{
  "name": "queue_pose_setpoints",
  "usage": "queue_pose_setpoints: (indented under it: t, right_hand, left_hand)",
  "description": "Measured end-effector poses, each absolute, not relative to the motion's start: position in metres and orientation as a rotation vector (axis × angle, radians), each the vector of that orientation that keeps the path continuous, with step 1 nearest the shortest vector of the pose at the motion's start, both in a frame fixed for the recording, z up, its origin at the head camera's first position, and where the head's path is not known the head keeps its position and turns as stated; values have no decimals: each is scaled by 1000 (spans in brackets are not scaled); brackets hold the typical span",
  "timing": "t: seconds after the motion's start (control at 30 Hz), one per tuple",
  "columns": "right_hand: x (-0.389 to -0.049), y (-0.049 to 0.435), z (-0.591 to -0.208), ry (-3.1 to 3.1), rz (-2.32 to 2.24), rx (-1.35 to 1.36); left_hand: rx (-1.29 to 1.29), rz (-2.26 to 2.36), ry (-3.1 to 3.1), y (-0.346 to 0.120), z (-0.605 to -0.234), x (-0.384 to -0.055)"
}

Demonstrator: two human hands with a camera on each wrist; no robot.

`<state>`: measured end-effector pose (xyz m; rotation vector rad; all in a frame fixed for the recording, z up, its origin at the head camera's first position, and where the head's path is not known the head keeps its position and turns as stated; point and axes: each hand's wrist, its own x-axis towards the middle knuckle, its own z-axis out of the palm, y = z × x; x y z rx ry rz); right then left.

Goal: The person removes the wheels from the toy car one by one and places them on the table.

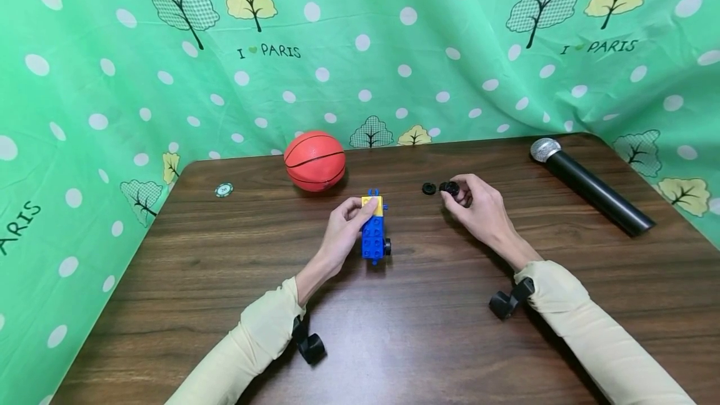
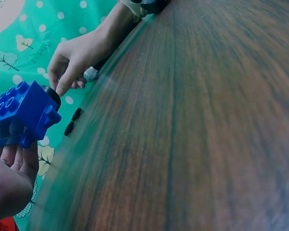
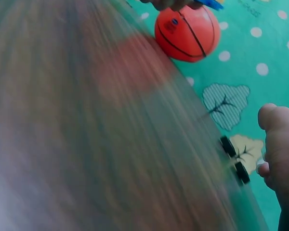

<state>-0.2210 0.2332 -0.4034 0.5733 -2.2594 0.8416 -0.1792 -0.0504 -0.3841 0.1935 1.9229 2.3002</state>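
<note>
In the head view, my left hand grips a toy vehicle of blue and yellow building blocks, thumb on the yellow block. One black wheel sits on the vehicle's right side near its rear. The blue block with its studs and rear knob shows large in the left wrist view. My right hand is at the loose wheels, thumb and fingertips pinching a small black wheel. Beside it another black wheel lies on the table. The right wrist view shows two wheels close by the fingers.
A red toy basketball stands at the back of the wooden table. To its left lies a poker chip. A black microphone lies at the back right. A green patterned cloth hangs behind.
</note>
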Motion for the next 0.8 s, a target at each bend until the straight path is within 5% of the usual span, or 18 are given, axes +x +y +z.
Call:
queue_pose_setpoints:
  t: [0.8]
  right_hand:
    - [-241,263,-408,-2458,753,400]
  left_hand:
    - [205,2284,1945,-51,-386,-180]
